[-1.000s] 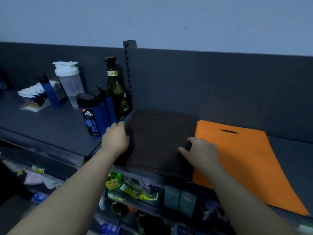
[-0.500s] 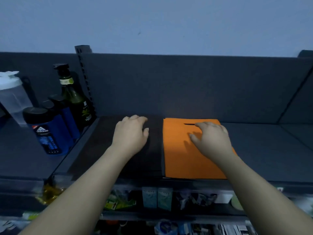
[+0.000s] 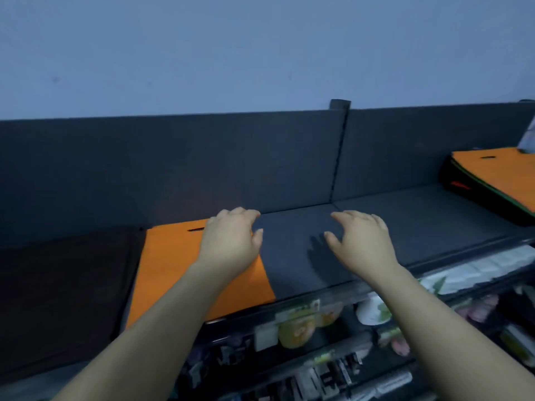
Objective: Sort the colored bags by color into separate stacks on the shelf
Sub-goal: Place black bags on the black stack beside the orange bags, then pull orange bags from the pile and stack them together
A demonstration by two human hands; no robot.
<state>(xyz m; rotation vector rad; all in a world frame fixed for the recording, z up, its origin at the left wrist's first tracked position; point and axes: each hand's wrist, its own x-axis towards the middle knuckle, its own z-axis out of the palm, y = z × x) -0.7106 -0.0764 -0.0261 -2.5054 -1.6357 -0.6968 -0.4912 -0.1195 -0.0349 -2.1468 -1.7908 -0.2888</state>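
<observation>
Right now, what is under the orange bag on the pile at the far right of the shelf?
Under that orange bag show a thin green edge, then black bags with a red sliver. Their count and full faces are covered.

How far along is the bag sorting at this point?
Done: a dark bag and an orange bag lie flat side by side on the shelf. In hand: nothing; the left hand is over the orange bag's right edge, the right hand over bare shelf, both open. Left: the mixed pile at far right, orange on top with black, green and red below.
</observation>
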